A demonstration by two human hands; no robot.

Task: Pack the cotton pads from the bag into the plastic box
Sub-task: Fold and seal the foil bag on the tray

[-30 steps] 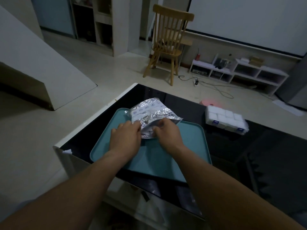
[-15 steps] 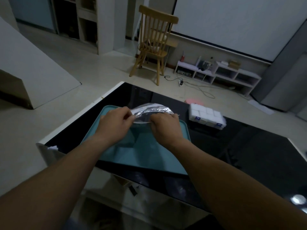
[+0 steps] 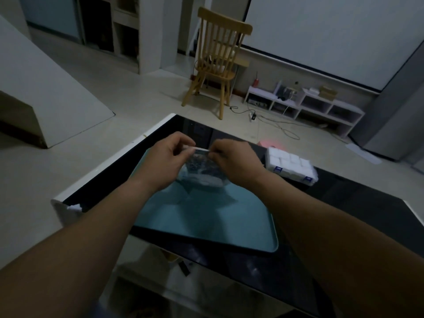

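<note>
Both grips are clamped on the top strip: left hand [image 3: 168,157] and right hand [image 3: 231,159] pinch it, bag [image 3: 202,168] dangling right below, over the tray [image 3: 206,226]. Tear too hard and the pads probably scatter.

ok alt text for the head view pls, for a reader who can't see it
The left hand and right hand pinch the top edge of a crinkled bag, holding it over a teal tray on a black table. A white pack lies to the right, and a wooden chair stands beyond.
</note>
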